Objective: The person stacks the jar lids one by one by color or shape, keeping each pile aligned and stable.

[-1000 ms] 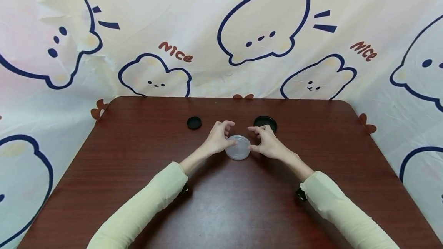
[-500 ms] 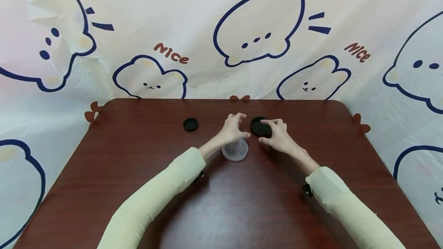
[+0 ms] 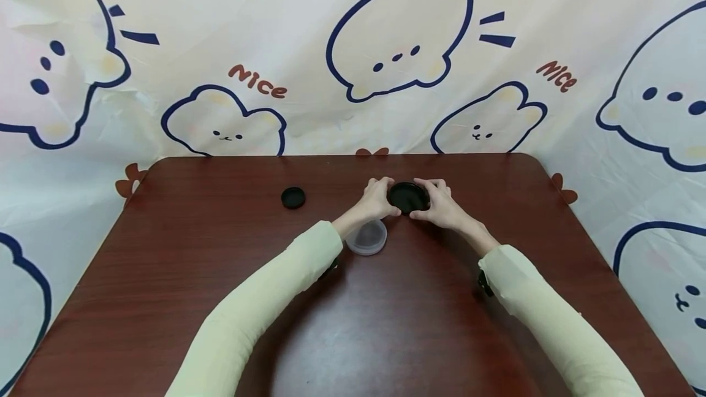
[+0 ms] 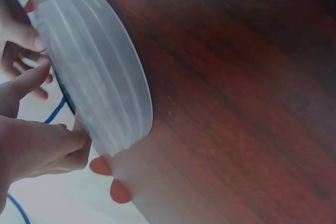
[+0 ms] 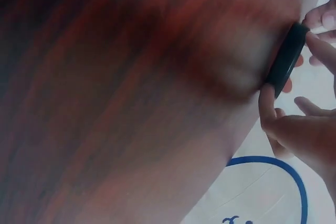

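Note:
Both hands are at a large round black lid (image 3: 408, 198), which shows a raised rim and recessed middle in the head view. My left hand (image 3: 377, 199) holds its left edge, thumb in front and fingers behind. On the opposite edge, my right hand (image 3: 440, 204) pinches it between thumb and fingers; the right wrist view shows the lid (image 5: 287, 59) edge-on. A clear ribbed round plastic container (image 4: 97, 72) stands just in front of the left hand, close under that wrist. In the left wrist view it covers most of the lid.
A smaller round black lid (image 3: 293, 198) lies on the brown wooden table (image 3: 353, 329), left of the hands. Behind the table's far edge hangs a pale curtain (image 3: 309, 29) printed with blue-outlined cartoon figures, which also runs along both sides.
Both hands have left the clear container and moved back to the large black lid. The right hand reached it first, then the left took its other edge.

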Available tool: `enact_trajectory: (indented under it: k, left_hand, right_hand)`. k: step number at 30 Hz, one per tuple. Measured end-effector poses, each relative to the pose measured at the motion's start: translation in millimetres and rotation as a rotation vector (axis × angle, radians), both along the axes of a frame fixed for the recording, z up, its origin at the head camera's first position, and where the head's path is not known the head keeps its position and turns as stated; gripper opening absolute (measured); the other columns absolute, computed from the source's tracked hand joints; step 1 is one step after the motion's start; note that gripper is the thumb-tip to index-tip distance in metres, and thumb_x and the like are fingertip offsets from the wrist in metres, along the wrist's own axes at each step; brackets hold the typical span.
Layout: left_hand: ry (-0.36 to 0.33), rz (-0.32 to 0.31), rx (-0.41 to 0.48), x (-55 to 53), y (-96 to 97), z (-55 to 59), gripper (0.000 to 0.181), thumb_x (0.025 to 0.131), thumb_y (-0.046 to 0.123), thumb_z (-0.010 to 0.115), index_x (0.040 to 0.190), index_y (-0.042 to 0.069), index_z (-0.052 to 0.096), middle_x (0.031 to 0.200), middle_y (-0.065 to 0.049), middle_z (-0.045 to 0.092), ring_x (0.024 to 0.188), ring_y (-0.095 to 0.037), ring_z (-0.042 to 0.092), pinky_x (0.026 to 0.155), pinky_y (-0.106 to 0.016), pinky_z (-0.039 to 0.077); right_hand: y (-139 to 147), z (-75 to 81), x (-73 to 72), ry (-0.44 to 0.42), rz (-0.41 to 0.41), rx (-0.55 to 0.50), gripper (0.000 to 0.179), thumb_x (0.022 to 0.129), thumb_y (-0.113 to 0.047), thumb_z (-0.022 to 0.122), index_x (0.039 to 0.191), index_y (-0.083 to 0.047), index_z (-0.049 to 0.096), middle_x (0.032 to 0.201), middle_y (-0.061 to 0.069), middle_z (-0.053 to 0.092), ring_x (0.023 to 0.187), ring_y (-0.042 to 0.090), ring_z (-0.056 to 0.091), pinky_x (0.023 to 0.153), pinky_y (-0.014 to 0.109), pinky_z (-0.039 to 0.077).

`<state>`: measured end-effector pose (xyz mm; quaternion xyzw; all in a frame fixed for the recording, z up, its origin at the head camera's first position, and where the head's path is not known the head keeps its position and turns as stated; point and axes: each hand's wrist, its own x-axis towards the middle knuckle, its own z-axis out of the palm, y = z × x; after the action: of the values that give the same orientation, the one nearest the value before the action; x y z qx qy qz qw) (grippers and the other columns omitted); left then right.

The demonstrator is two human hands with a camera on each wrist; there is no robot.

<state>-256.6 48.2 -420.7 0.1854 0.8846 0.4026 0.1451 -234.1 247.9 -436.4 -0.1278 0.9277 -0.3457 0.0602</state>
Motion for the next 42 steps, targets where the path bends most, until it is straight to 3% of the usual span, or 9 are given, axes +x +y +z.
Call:
enact_trajectory:
  k: [5,15,22,30,42]
  left_hand:
    - [-0.011,0.024,-0.062,-6.1,8.5,-1.0,0.075,0.081,0.011,0.078,0.144,0.002,0.039,0.141,-0.021,0.036,0.124,-0.04,0.036,0.098,-0.046,0.04]
    - [-0.003,0.037,-0.158,-9.6,17.5,-0.5,0.076,0.08,0.013,0.08,0.145,0.004,0.041,0.141,-0.022,0.035,0.123,-0.04,0.036,0.097,-0.045,0.041]
    - [0.021,0.036,-0.137,-10.6,14.9,-3.5,0.07,0.083,0.014,0.078,0.143,0.002,0.043,0.139,-0.022,0.039,0.12,-0.038,0.038,0.097,-0.044,0.041]
    - [0.026,0.019,-0.091,-10.6,7.8,-1.5,0.069,0.084,0.012,0.077,0.143,0.0,0.043,0.139,-0.021,0.039,0.123,-0.038,0.037,0.098,-0.043,0.04]
    - [0.079,-0.045,-0.052,-19.6,-18.2,-0.3,0.068,0.083,0.009,0.077,0.142,-0.001,0.045,0.133,-0.019,0.047,0.12,-0.029,0.042,0.098,-0.039,0.039]
  right_hand:
    - [1.9,1.5,-9.8,-0.061,-0.004,-0.025,0.083,0.083,-0.01,0.076,0.149,0.003,0.027,0.138,0.029,0.026,0.117,0.04,0.035,0.088,0.045,0.048]
    - [1.0,-0.9,-15.5,-0.066,0.03,0.055,0.081,0.082,-0.011,0.077,0.146,0.008,0.032,0.133,0.032,0.033,0.115,0.041,0.036,0.093,0.051,0.038]
    - [-1.4,-0.4,-16.3,-0.065,0.0,0.031,0.08,0.082,-0.012,0.077,0.145,0.009,0.033,0.133,0.03,0.035,0.116,0.041,0.037,0.097,0.052,0.036]
    - [-4.2,-2.5,-16.1,-0.037,-0.025,-0.007,0.078,0.082,-0.011,0.078,0.144,0.01,0.035,0.131,0.029,0.035,0.108,0.036,0.041,0.088,0.045,0.043]
    - [-17.5,2.3,-14.1,-0.067,-0.042,-0.084,0.076,0.084,-0.008,0.075,0.146,0.007,0.033,0.134,0.028,0.032,0.113,0.036,0.053,0.087,0.042,0.049]
